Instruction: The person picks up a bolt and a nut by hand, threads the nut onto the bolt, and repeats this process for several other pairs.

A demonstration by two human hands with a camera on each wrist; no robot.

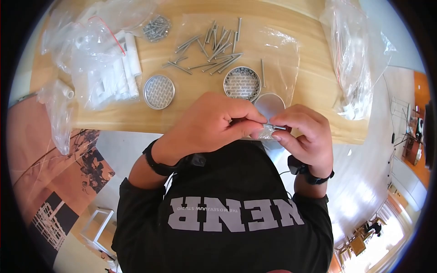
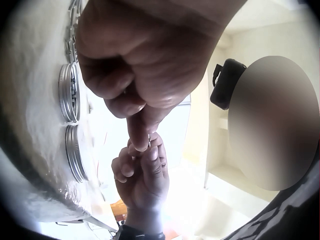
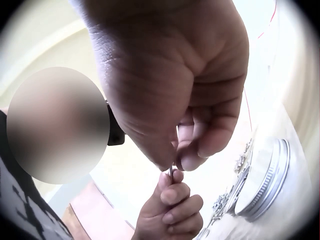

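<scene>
In front of the chest, at the table's front edge, a thin shiny metal bolt (image 1: 276,127) spans between the two hands. My left hand (image 1: 211,123) pinches one end between thumb and forefinger, its other fingers curled in. The right hand (image 1: 309,132) pinches the other end with thumb and fingertips. In the left wrist view the fingertips of both hands meet closely around the bolt, hiding most of it. Just beyond the hands stand a round tin (image 1: 242,83) with small metal nuts inside and a second silver tin (image 1: 269,105).
Several long bolts (image 1: 223,50) lie loose on a clear plastic sheet (image 1: 284,45). A patterned round lid (image 1: 159,92) and a pile of small metal parts (image 1: 156,28) lie to the left. Bagged white tubes (image 1: 116,73) fill the far left; a plastic bag (image 1: 353,63) lies at right.
</scene>
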